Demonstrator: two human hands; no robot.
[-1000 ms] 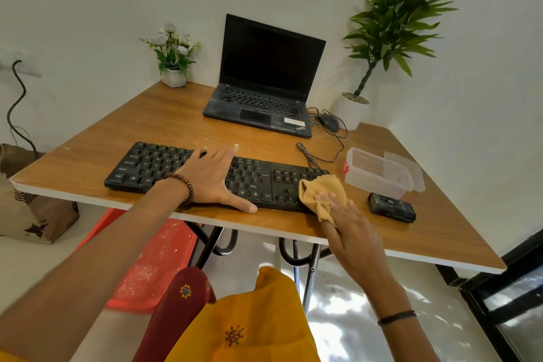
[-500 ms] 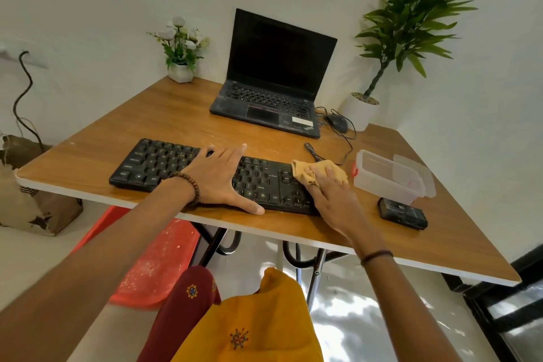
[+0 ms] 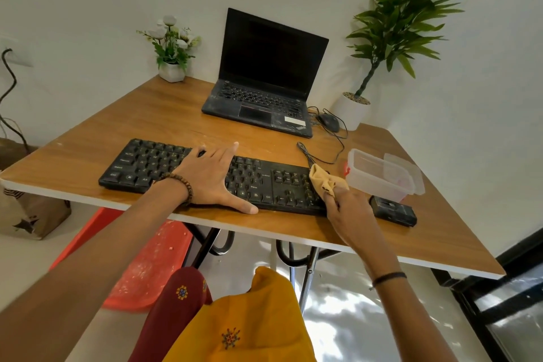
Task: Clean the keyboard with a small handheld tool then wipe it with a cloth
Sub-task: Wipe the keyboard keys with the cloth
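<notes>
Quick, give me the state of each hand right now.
Left hand: open, flat on the long black plastic keyboard, holding nothing.
Right hand: closed on the crumpled yellow cloth at the keyboard's right end.

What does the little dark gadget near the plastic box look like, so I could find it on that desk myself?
Start at the wooden desk and go to its right end, past the black keyboard. In front of the clear plastic box, near the desk's front edge, lies a flat black rectangular gadget. It is far smaller than the keyboard, and dark, unlike the see-through box.
</notes>
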